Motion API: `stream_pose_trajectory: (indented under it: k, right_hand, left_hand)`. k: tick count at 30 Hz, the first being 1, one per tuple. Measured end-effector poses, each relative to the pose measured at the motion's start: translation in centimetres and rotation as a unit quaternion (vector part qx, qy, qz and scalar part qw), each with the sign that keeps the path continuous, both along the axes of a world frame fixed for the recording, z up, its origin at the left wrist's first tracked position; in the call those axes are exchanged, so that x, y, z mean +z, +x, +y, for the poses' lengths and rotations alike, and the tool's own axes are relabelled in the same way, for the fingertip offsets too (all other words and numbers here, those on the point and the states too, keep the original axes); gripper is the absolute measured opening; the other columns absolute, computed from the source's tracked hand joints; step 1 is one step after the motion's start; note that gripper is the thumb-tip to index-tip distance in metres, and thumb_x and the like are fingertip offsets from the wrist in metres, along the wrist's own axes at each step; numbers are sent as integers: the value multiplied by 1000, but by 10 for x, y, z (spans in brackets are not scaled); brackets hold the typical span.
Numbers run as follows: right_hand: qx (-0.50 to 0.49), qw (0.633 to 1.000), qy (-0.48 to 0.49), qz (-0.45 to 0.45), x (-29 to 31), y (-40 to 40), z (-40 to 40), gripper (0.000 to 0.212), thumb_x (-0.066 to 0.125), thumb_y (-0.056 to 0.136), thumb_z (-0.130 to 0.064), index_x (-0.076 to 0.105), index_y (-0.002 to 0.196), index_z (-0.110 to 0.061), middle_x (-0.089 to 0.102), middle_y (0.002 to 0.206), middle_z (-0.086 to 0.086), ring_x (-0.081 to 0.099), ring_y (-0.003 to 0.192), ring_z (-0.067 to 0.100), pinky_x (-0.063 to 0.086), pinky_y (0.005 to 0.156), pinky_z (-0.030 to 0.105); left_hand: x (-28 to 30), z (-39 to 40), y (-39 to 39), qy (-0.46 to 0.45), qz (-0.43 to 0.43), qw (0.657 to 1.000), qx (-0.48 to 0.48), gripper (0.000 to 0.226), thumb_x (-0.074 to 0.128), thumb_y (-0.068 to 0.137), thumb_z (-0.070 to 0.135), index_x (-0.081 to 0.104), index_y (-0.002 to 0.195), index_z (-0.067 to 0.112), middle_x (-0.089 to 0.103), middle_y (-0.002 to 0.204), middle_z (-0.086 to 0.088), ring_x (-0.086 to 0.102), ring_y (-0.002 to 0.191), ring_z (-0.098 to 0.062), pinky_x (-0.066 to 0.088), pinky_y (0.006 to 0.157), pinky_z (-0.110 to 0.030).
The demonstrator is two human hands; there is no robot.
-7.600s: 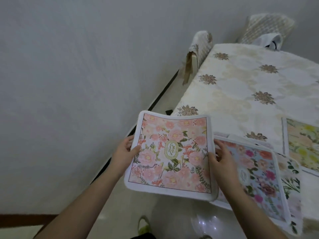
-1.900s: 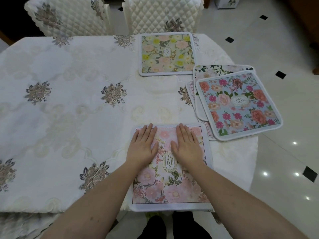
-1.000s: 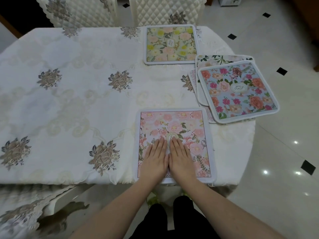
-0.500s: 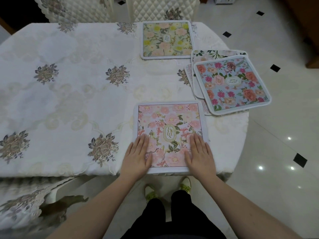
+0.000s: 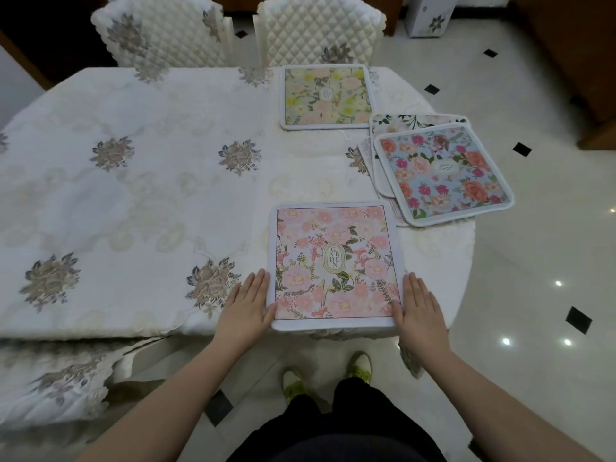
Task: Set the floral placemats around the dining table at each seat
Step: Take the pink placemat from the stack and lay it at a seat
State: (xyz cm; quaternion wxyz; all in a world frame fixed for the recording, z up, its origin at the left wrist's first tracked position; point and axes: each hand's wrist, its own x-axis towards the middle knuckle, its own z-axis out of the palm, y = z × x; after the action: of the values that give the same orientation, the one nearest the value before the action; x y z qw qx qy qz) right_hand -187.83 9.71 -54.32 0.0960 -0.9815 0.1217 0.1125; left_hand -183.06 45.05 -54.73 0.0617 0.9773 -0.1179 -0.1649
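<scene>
Left hand [image 5: 248,306] and right hand [image 5: 419,310], both flat with fingers straight and together, bracket the pink placemat [image 5: 335,265] at its two near corners; each thumb edge touches the white border, and neither hand curls round anything. This mat lies square to the near edge of the worktop [image 5: 133,201], its near border just overhanging the tablecloth hem, directly ahead of the person and centred between the hands. A yellow placemat [image 5: 326,96] lies at the far edge in front of a quilted chair [image 5: 320,30]. The remaining stack, topped by the blue placemat [image 5: 441,171], lies ahead and to the right, skewed and partly overhanging the rounded end of the worktop. Judged from this layout, the pink mat appears placed and the next pick would be from the stack; the right hand is the nearer, and the reach runs forward and rightward past the pink mat's far right corner.
</scene>
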Motion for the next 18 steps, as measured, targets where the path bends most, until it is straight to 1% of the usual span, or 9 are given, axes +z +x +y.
stream_pose_trajectory:
  k: [2,3,5,7,8,9,12,14,18]
  right_hand:
    - [-11,1000,-7,19,9,0,0,70,17,98,-52,18,154,-11,19,161,5,16,148,19,15,120,38]
    - [-14,999,-11,32,13,1,0,67,23,99,-50,20,153,-11,20,161,5,19,148,20,16,119,38]
    - [-15,999,-20,47,23,7,0,61,31,100,-48,33,148,-11,35,154,7,32,142,23,26,114,39]
    - [-16,998,-18,53,36,14,2,53,31,99,-50,49,130,-12,55,133,6,50,125,25,40,100,40]
    - [-18,998,-11,58,45,16,4,50,30,98,-51,52,122,-13,58,123,5,55,118,26,42,92,39]
    - [-21,998,-5,65,53,18,6,49,31,98,-52,52,121,-14,58,120,4,56,115,26,43,89,38]
    - [-33,996,-5,78,77,21,9,54,35,99,-53,47,137,-18,55,134,3,54,119,25,43,93,36]
    - [-36,997,-2,72,92,20,9,55,35,98,-52,43,142,-19,53,138,3,52,122,25,44,95,36]
    - [-53,998,-2,38,115,14,1,52,34,99,-49,45,141,-21,56,137,2,53,122,24,43,95,36]
  left_hand:
    - [8,-4,6,21,28,999,-3,78,-1,90,59,-4,157,19,-4,165,3,-2,151,-14,1,121,-37]
    - [15,-6,10,28,40,999,-4,75,6,94,58,1,157,17,2,165,0,5,152,-17,9,121,-40]
    - [29,-10,20,30,44,999,-2,67,18,99,52,21,155,15,24,162,-5,26,147,-21,29,114,-44]
    - [46,-15,28,31,13,999,0,70,12,93,53,44,142,15,51,142,-6,49,128,-24,44,98,-41]
    - [55,-19,32,28,-5,1000,5,70,12,92,53,51,135,16,57,134,-5,53,121,-24,46,93,-40]
    - [62,-22,37,19,-24,999,11,64,18,94,52,55,132,17,59,131,-5,55,118,-25,47,91,-40]
    - [86,-38,50,0,-63,998,-2,51,34,98,48,58,132,18,58,134,-4,54,121,-24,46,93,-41]
    - [102,-52,58,7,-67,997,-29,50,34,99,49,55,135,20,54,140,-3,50,127,-23,43,98,-41]
    - [126,-84,62,4,-79,994,-75,55,29,99,53,51,139,23,51,144,-2,47,131,-22,40,101,-42]
